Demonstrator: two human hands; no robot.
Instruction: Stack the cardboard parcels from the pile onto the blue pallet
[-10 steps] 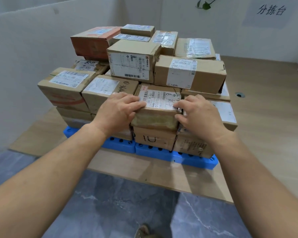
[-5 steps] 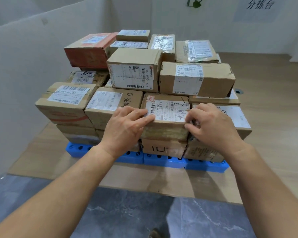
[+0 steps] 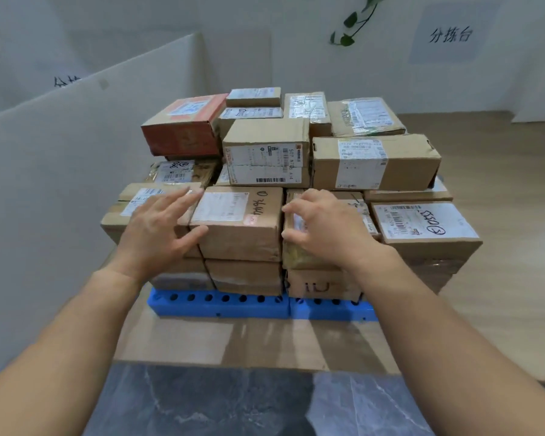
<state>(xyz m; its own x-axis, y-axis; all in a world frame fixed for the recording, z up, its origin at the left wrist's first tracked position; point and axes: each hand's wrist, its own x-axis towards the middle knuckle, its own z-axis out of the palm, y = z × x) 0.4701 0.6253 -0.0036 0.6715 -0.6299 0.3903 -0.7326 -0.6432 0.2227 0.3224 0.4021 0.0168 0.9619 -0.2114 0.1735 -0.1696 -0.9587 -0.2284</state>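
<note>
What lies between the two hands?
In the head view, one brown cardboard parcel with a white label and handwritten digits lies between the left hand and the right hand.

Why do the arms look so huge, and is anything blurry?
Head view: the wide-angle lens stretches the forearms near the frame's bottom; the left hand has smeared fingers, probably motion; the right hand and parcel labels are sharper; light is soft, with a faint shadow before the blue pallet.
</note>
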